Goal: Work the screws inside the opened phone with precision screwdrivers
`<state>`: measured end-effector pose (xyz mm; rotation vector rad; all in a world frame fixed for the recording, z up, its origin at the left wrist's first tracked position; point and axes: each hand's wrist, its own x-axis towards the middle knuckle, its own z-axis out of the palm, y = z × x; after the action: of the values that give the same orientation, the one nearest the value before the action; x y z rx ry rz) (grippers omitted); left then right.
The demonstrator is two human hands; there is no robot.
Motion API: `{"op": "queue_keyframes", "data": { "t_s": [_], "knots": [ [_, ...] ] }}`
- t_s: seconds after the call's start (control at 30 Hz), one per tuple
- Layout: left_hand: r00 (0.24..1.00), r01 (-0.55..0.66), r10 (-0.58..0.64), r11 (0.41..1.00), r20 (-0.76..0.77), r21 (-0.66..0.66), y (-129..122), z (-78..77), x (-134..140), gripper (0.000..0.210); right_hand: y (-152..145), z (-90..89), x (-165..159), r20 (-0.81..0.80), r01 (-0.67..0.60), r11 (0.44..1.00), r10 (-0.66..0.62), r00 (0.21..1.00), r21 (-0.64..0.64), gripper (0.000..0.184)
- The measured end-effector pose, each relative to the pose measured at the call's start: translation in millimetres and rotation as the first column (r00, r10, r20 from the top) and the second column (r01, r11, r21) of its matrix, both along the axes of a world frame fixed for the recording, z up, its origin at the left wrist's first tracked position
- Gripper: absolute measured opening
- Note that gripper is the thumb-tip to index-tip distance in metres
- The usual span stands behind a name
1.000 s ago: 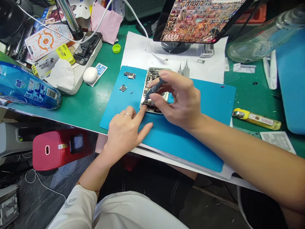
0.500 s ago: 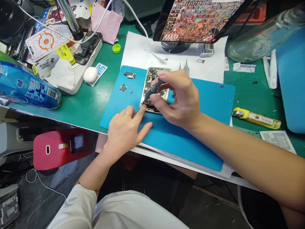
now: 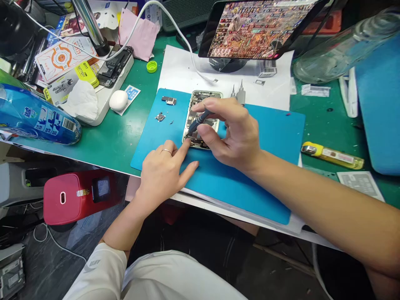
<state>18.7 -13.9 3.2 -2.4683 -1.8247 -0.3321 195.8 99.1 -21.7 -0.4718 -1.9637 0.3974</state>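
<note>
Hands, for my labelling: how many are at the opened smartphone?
2. The left hand has its index fingertip at the near-left corner of the opened smartphone; the right hand pinches a slim dark tool over it. No others show.

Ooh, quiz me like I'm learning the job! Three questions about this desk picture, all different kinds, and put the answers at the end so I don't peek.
1. True or false: the left hand has a ring on it.

2. Pick one. The right hand is holding:
A) the green cap
B) a thin dark tool
C) the glass bottle

3. Fill in the missing colour: the opened phone lies on a ____ mat.

Key: 1. True. 2. B. 3. Blue.
</note>
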Motion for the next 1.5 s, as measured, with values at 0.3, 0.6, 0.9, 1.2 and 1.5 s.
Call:
{"op": "queue_keyframes", "data": {
  "t_s": [0.3, 0.6, 0.9, 1.2, 1.5],
  "knots": [
    [1.000, -0.010, 0.010, 1.000, 0.021, 0.017, 1, 1.4, -1, 0.051, 1, 9.8, -2, 0.034, 0.069, 0.988, -0.074, 0.997, 0.137, 0.053],
    [0.999, -0.017, 0.017, 1.000, 0.028, 0.026, 1, 1.5, -2, 0.051, 1, 11.3, -8, -0.018, 0.115, 0.982, -0.113, 0.993, 0.151, 0.056],
    [0.999, -0.021, 0.020, 0.999, 0.035, 0.036, 1, 1.1, -2, 0.050, 1, 10.0, -10, -0.027, 0.085, 0.988, -0.082, 0.996, 0.133, 0.055],
    [0.999, -0.034, 0.033, 0.999, 0.033, 0.006, 1, 1.2, -1, 0.051, 1, 10.5, -10, -0.033, 0.026, 0.994, -0.022, 0.999, 0.103, 0.054],
    [0.999, -0.032, 0.032, 0.999, 0.035, 0.004, 1, 1.2, -2, 0.051, 0, 11.1, -11, -0.073, -0.002, 0.994, 0.010, 0.997, 0.107, 0.051]
  ]
}}
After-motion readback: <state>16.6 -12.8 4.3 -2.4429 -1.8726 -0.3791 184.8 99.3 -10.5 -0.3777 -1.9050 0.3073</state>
